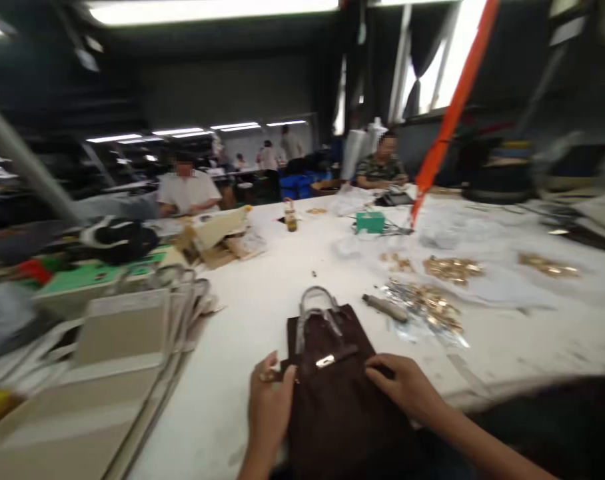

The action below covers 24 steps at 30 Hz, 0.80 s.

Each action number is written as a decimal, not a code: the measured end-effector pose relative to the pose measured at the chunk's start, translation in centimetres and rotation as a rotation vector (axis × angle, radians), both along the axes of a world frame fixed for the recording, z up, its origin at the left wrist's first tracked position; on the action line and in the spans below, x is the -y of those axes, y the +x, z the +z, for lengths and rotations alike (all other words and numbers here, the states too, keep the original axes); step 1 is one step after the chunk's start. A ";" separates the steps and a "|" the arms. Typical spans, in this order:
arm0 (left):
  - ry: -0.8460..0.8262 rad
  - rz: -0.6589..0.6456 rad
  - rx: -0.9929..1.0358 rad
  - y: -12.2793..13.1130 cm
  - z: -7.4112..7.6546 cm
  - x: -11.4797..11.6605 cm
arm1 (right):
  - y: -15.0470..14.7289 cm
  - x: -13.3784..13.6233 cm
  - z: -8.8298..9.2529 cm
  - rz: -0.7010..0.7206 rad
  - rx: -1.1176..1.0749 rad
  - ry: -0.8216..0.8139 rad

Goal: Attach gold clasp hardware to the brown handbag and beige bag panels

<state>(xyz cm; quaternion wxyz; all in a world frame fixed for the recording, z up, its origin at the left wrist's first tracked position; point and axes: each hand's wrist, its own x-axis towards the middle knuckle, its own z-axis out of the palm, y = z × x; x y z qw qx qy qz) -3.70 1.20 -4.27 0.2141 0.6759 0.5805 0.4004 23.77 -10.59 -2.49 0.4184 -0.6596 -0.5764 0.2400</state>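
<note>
A dark brown, flat-fronted handbag (332, 407) with two arched handles (318, 312) and a shiny gold-coloured metal plate (325, 361) is at the near edge of the white counter (262, 293), near the middle. The left hand (272, 403) has its thumb and fingers closed around the bag's left edge. The right hand (402, 383) pinches the right edge between thumb and fingers, the other fingers curled. To the right, just past the bag, a grey-brown cylindrical tool (386, 309) lies beside a heap of gold-coloured metal pieces (437, 305). To the left lies a stack of beige flat panels (122, 333). Farther off, right of centre, sits a small green box (370, 223).
</note>
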 end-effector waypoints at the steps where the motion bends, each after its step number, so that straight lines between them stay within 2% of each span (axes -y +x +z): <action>1: 0.076 -0.046 -0.063 0.0 -0.4 -1.0 | 1.4 0.5 -0.1 -0.064 -0.012 -0.031; 3: 0.229 -0.127 -0.151 0.1 -0.6 -2.2 | 4.7 1.7 -0.9 -0.220 -0.024 -0.078; 5: 0.371 -0.180 -0.193 0.5 0.2 -1.8 | 8.0 3.2 -2.0 -0.391 0.009 -0.092; 8: 0.532 -0.215 -0.217 1.4 2.6 0.2 | 13.1 4.7 -3.6 -0.629 0.146 -0.054; 10: 0.604 -0.239 -0.218 2.3 4.3 1.4 | 16.1 4.9 -4.2 -0.711 0.210 -0.038; 12: 0.632 -0.279 -0.209 3.2 5.4 2.2 | 18.6 4.6 -4.3 -0.722 0.235 -0.054; 15: 0.566 -0.383 -0.219 4.1 6.0 2.6 | 21.1 4.0 -3.9 -0.666 0.262 -0.114; 19: 0.402 -0.515 -0.307 5.1 5.4 2.1 | 23.1 3.1 -3.5 -0.584 0.250 -0.223; 24: 0.222 -0.581 -0.483 6.6 4.5 1.1 | 23.8 2.6 -3.4 -0.520 0.306 -0.329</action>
